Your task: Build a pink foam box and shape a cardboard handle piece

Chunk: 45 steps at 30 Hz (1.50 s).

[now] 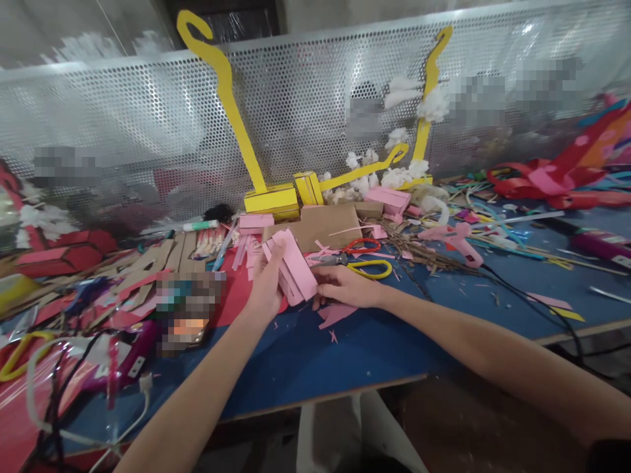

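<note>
A small pink paper box point(296, 266), dark-lined along its edges, is held tilted above the table's front half. Around its left side my left hand point(266, 289) is closed, thumb on the upper face. My right hand point(350, 287) is at the box's lower right end with bent fingers against it; its fingertips are partly in shadow. Just behind the right hand lie yellow-handled scissors point(372, 269) and red-handled scissors point(363, 245). Pink paper scraps point(338, 315) lie beneath that hand. A brown cardboard piece point(330, 226) stands behind the box.
Yellow bird-like paper figures point(271, 200) stand against the perforated metal panel point(305, 98). A pink glue gun point(456, 240) with a black cord lies right on the blue table point(374, 355). Cardboard strips point(182, 253) and a purple hair-dryer-like tool or bottle point(135, 351) crowd the left.
</note>
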Each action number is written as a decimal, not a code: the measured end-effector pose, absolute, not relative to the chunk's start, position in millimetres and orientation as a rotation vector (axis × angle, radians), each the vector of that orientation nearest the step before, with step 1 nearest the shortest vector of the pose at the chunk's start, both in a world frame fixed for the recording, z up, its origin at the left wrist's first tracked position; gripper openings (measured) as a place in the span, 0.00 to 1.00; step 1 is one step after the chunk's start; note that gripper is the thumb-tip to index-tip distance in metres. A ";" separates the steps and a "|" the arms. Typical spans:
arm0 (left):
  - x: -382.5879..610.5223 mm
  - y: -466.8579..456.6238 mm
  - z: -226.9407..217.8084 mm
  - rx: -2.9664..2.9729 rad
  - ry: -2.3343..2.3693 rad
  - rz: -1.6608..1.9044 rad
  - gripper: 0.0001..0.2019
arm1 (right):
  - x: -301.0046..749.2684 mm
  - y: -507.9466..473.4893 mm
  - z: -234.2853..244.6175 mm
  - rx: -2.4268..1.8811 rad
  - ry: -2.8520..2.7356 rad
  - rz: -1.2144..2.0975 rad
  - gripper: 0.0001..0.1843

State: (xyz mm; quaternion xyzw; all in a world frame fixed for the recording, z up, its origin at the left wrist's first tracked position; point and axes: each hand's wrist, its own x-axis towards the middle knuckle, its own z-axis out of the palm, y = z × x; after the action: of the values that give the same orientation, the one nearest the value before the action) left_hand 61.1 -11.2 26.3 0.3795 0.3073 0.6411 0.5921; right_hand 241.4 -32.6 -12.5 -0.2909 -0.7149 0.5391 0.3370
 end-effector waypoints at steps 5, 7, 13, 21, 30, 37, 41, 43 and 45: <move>59.1 -8.0 22.7 0.895 0.718 1.477 0.20 | 243.0 -30.5 -13.6 -0.750 -1.866 1.416 0.24; 57.7 -7.1 22.8 0.886 0.722 1.469 0.20 | 242.4 -31.3 -12.2 -0.741 -1.875 1.419 0.26; 55.0 -7.2 26.1 0.847 0.786 1.461 0.20 | 238.7 -35.7 -5.4 -0.751 -1.885 1.400 0.27; 56.2 -9.8 28.6 0.881 0.784 1.469 0.22 | 242.1 -36.8 -4.6 -0.726 -1.846 1.472 0.21; 56.4 -8.5 24.5 0.855 0.782 1.447 0.21 | 238.4 -38.5 -5.8 -0.733 -1.911 1.349 0.27; 51.9 -6.8 28.0 0.793 0.789 1.328 0.23 | 238.5 -39.6 -4.2 -0.710 -1.927 1.296 0.32; 49.6 -6.0 27.2 0.762 0.782 1.267 0.24 | 237.2 -40.4 -1.5 -0.717 -1.926 1.249 0.32; 49.7 -6.3 27.1 0.756 0.790 1.257 0.24 | 237.0 -40.5 -1.1 -0.722 -1.927 1.254 0.32; 50.1 -7.1 27.7 0.749 0.804 1.254 0.23 | 237.3 -40.5 -1.3 -0.724 -1.927 1.260 0.32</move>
State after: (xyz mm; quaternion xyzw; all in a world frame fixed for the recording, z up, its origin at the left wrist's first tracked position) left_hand 50.1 -7.1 27.7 0.3328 0.3572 0.5568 0.6721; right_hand 237.3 -40.5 -1.3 -0.2803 -0.7462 0.4877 0.3560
